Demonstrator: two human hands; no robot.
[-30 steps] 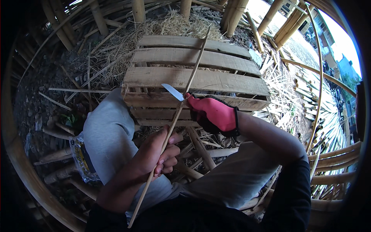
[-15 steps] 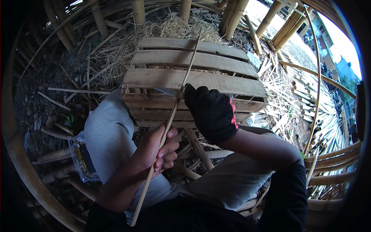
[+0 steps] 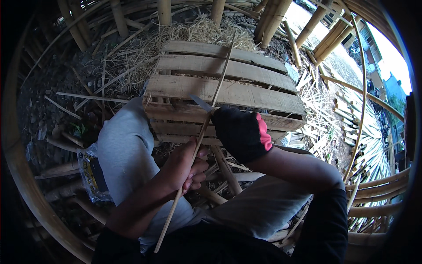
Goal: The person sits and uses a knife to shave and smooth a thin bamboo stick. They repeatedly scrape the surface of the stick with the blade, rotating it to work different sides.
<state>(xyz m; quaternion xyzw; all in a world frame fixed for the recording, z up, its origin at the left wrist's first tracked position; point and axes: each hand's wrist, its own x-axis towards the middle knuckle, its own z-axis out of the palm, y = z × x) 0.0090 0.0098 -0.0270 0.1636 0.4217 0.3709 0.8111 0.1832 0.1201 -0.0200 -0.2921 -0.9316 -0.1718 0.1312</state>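
Note:
A long, thin bamboo strip slants from my lap up over the slatted wooden crate. My bare left hand is wrapped round the strip below its middle. A black glove with a pink-red cuff covers my right hand, closed on a knife whose handle is hidden in the fist. The knife's blade points up and left across the strip, just above the crate's near edge. Blade and strip meet beside the gloved thumb. The strip's lower end reaches down to my dark shirt.
Straw-like shavings are heaped behind the crate. Bamboo posts stand along the back. Many cut bamboo pieces lie at the right. A clear plastic package rests left of my knee, and bamboo poles lie beneath me.
My gloved right hand has come down slightly along the strip, turning at the wrist, and more of the blade shows. My left hand keeps its grip; the view has shifted a little.

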